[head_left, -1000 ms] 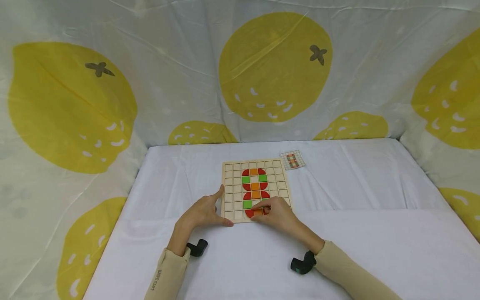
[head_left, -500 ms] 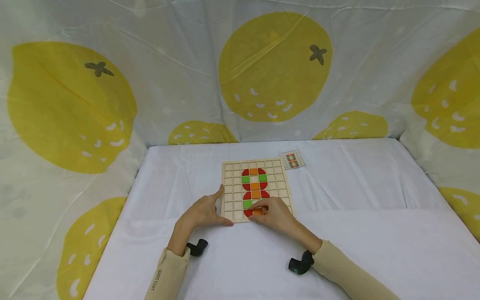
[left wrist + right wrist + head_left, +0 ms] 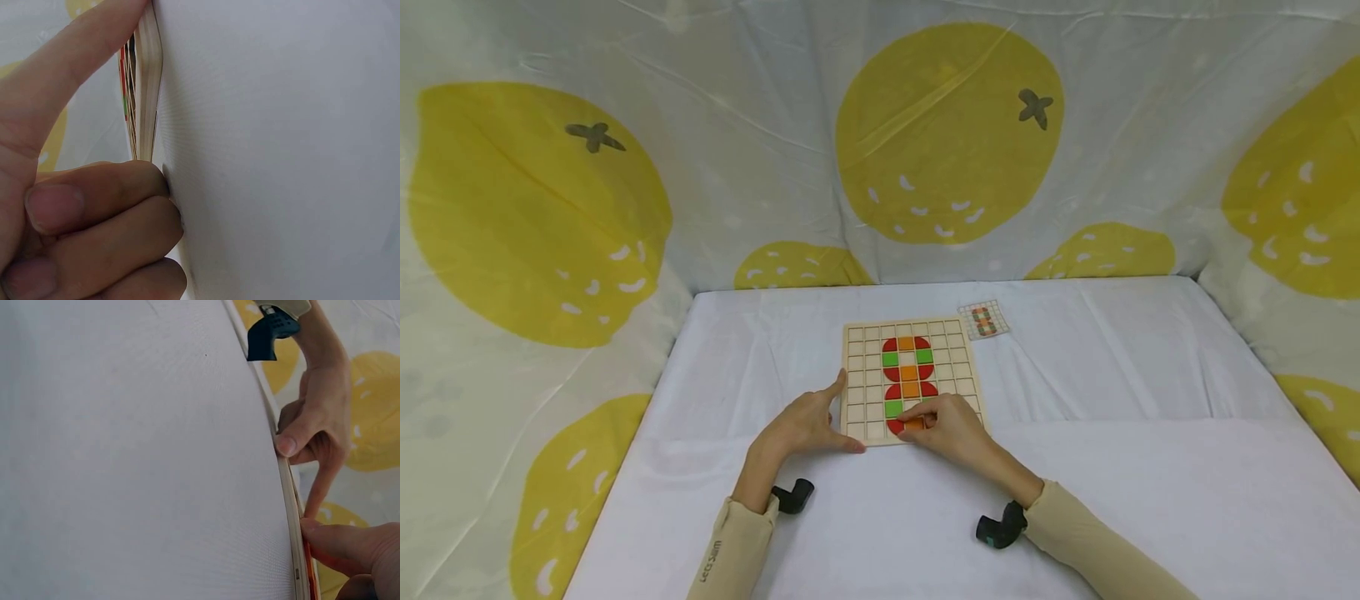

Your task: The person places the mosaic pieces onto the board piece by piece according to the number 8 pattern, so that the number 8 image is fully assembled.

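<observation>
A square wooden grid board (image 3: 857, 383) lies on the table, with red, green and orange tiles set in a figure-eight pattern. At its near left corner my left hand (image 3: 805, 421) steadies the board, index finger at the left edge and thumb at the front edge. My right hand (image 3: 955, 429) is over the bottom row, thumb and index fingertips pinching at a red rounded tile (image 3: 893, 427). Beneath those fingers shows an orange tile (image 3: 914, 423). The bottom right tiles are mostly hidden by the hand. The left wrist view shows the board's layered edge (image 3: 147, 87) beside curled fingers.
A small pattern card (image 3: 983, 320) with the same figure-eight design lies beyond the board's far right corner. White cloth (image 3: 1112, 358) covers the table. A lemon-print curtain (image 3: 951, 133) stands behind it and at both sides.
My right hand has shifted slightly left along the bottom row, and the red tile has moved slightly left with it. My left hand stays at the board's corner.
</observation>
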The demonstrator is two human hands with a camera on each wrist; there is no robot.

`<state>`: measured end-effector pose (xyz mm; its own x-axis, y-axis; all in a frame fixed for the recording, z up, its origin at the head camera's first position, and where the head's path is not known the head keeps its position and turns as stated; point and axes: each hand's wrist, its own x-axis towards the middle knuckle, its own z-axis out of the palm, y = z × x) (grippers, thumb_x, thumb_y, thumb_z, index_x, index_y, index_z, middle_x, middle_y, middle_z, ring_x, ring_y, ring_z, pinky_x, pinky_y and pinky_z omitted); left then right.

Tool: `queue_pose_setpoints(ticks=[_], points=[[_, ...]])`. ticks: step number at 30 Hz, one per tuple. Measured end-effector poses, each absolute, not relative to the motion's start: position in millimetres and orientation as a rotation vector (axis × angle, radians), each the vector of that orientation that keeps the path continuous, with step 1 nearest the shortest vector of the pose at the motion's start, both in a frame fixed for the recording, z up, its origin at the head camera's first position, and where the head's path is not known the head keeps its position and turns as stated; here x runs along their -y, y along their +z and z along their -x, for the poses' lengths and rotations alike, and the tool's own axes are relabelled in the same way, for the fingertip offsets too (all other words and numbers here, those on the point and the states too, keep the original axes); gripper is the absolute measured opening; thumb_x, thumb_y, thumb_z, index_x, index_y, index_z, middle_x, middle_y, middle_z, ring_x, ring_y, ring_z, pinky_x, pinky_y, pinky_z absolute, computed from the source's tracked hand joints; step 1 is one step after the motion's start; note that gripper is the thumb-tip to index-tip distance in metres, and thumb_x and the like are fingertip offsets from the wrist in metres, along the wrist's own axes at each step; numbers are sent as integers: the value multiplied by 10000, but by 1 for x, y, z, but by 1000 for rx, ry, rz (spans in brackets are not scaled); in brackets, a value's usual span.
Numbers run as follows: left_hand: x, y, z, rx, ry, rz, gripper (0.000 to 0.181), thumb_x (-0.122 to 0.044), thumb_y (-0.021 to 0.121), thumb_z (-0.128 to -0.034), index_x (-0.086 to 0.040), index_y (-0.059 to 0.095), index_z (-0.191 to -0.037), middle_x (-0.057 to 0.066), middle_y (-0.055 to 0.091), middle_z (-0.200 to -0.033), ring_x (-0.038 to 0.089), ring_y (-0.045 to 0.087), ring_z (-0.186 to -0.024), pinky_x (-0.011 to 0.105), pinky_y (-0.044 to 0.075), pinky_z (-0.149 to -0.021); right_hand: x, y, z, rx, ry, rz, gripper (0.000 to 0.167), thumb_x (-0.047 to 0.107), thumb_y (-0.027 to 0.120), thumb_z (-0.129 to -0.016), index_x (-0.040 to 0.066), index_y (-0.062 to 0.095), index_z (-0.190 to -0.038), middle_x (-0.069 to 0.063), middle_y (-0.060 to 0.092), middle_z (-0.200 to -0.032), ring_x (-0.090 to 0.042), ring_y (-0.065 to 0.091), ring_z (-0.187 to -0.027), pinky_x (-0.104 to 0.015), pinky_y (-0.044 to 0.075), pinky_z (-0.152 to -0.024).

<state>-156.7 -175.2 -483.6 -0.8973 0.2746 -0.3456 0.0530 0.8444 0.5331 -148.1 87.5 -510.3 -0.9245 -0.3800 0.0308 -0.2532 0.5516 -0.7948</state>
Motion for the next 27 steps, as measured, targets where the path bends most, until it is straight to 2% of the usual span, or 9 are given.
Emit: queue_pose_setpoints(ticks=[11, 27], points=[[173, -484, 157, -2607, 712, -229, 1328, -561, 945, -657, -190, 172, -1671, 44, 635, -852, 174, 555, -770, 305, 432, -687, -89, -513, 147, -2650, -1303, 502, 195, 214, 898, -803, 159, 856, -985, 101, 398, -513, -25, 358, -506, -182, 206, -479], [174, -486, 155, -2596, 734, -221, 1333, -521, 956, -663, -182, 154, -1672, 44, 610, -786, 165, 534, -714, 306, 427, -672, -92, -508, 145, -2661, -1274, 500, 145, 204, 895, -809, 171, 858, -945, 81, 457, -525, -43, 392, -511, -179, 231, -483]])
